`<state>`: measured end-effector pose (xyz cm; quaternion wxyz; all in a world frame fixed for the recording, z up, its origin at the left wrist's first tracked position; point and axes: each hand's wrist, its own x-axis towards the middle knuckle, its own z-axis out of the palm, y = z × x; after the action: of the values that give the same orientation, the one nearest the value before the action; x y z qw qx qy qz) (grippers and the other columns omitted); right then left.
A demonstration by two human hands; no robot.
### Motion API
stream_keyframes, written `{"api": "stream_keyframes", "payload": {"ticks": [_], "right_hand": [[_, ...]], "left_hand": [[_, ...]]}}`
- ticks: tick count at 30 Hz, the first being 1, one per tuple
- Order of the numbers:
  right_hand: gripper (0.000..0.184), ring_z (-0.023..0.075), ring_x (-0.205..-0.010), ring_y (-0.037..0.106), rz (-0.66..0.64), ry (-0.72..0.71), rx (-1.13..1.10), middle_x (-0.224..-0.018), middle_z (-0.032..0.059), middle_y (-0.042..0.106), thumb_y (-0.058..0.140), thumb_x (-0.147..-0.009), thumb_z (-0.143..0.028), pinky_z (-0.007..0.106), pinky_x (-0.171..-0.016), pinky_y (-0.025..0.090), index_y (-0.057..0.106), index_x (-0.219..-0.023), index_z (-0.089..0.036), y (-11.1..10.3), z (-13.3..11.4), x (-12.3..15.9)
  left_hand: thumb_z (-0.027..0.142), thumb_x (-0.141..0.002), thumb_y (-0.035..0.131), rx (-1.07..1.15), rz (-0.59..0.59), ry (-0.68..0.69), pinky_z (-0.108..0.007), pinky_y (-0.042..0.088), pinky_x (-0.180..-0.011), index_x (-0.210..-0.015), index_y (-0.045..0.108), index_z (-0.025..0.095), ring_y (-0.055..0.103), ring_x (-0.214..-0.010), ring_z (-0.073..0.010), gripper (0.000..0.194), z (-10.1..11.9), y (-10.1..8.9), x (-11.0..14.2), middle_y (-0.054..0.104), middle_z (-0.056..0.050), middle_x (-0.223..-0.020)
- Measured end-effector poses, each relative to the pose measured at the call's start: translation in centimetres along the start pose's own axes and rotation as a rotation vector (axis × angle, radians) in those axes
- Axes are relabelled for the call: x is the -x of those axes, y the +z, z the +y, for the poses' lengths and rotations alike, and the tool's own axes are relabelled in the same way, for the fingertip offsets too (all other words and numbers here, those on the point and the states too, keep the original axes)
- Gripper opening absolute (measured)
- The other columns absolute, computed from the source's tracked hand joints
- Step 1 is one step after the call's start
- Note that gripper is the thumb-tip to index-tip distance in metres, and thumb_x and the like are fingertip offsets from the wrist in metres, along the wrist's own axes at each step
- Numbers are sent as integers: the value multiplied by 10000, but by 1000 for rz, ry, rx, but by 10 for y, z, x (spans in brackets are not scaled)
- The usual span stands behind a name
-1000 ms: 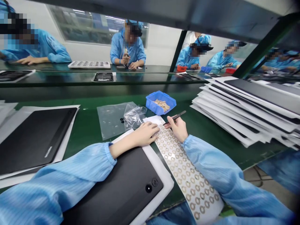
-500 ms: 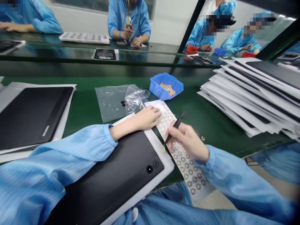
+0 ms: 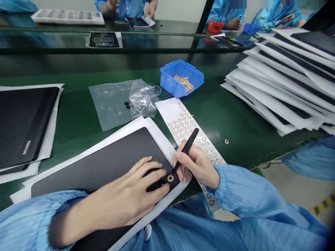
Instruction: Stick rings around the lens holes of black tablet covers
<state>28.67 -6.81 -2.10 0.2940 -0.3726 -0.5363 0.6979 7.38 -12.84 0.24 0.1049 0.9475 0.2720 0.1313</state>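
Swung over to the black tablet [image 3: 91, 167], the right hand [image 3: 197, 167] pinches black tweezers [image 3: 188, 146] in its fingers [image 3: 183, 163], tips at a light, flimsy gold ring washer [image 3: 170, 178] at the tablet's 4 o'clock, best held by its rim, left hand [image 3: 125, 198] spread flat.

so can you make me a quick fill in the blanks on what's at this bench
The right hand holds black ____. The left hand rests on a dark device, its fingertips near a small gold ____. More rings lie in a ____ plastic bin. A lone ring lies on the ____ bench.

Missing words: tweezers; ring; blue; green
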Motion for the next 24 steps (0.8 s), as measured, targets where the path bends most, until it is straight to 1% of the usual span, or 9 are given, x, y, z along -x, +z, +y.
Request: {"api": "stream_keyframes", "payload": {"ticks": [4,8,12,14,16,18,20,21,24], "right_hand": [[344,62,-327,505,-1,-10,0,-433,-55,555,583,-826,-488,134,-322,404,454,-753,-178,1,-1,1],[325,57,-320,493,-2,-23,24,-430,-57,553,565,-843,-472,130,-320,396,451,-760,-180,0,-1,2],[285,64,-316,488,-6,-41,82,-437,-54,550,536,-870,-436,146,-323,402,441,-766,-188,-1,0,2],[251,74,-314,490,-1,-75,127,-443,-60,534,520,-886,-403,160,-318,401,435,-775,-195,-1,1,3],[208,82,-323,495,7,-163,204,-461,-64,512,503,-905,-355,174,-320,403,445,-784,-196,-1,3,5],[152,83,-360,507,27,-320,319,-521,-51,511,501,-911,-290,190,-350,414,470,-799,-193,-1,6,8],[71,80,-411,519,53,-476,401,-627,-25,533,507,-906,-228,206,-390,427,491,-846,-195,-2,10,11],[30,78,-429,522,61,-529,403,-678,-16,538,503,-905,-205,211,-400,429,490,-879,-199,-2,12,13],[51,73,-431,519,53,-565,329,-737,-12,534,464,-921,-170,211,-386,418,460,-944,-215,-4,16,14]], "left_hand": [[152,-915,435,35,3,-15,-497,308,-1091,-1184,573,165,452,-1184,-269,302,-4,1,-4,584,-108,-1125],[156,-923,424,38,4,-21,-501,296,-1096,-1204,566,159,443,-1192,-272,315,-4,2,-3,584,-109,-1133],[166,-915,453,37,14,-21,-494,309,-1092,-1208,566,160,456,-1185,-267,314,-3,2,-2,594,-107,-1129],[161,-916,449,11,36,-9,-495,316,-1090,-1185,573,137,461,-1180,-270,297,-2,3,-2,602,-111,-1120],[148,-917,443,-35,66,6,-494,323,-1087,-1180,565,99,464,-1173,-277,294,-3,4,-3,608,-118,-1115],[138,-916,447,-73,73,16,-495,328,-1082,-1217,536,68,471,-1157,-279,322,-2,5,-3,610,-121,-1118],[139,-918,452,-87,48,10,-502,334,-1076,-1267,501,60,470,-1151,-281,362,-1,6,-4,609,-119,-1131],[142,-920,452,-87,32,4,-507,335,-1073,-1280,494,64,467,-1152,-282,371,-1,7,-4,607,-115,-1140],[153,-928,448,-91,16,-25,-520,336,-1064,-1277,504,79,458,-1156,-285,361,3,9,-6,606,-101,-1154]]}}
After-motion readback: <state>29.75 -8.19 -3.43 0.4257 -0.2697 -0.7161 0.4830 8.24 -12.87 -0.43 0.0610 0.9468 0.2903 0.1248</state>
